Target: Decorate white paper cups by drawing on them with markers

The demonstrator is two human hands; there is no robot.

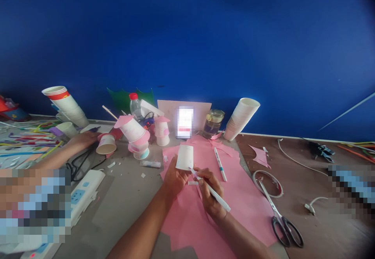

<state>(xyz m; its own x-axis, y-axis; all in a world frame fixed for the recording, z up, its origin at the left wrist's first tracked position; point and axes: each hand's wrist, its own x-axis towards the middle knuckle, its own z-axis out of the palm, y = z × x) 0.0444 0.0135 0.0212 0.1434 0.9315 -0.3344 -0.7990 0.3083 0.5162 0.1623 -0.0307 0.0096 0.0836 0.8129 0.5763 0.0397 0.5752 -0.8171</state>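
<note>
My left hand (175, 177) is closed around a white paper cup (185, 156), held above a sheet of pink paper (240, 212). Faint small marks show on the cup's side. In my right hand (211, 192) is a white marker (218, 199), gripped like a pen, its purplish tip at the cup's lower edge. Just below the cup is a small white piece (192, 183), perhaps a marker cap. A second marker (220, 164), white with a blue-green band, lies on the pink paper to the right.
Black-handled scissors (278, 220) and a tape ring (268, 183) lie right. Behind stand stacked cups (241, 118), a glass jar (213, 123) and a lit phone (185, 122). Left are pink-trimmed cup figures (133, 132), a power strip (84, 192) and another person's hand (84, 140) by a cup (106, 145).
</note>
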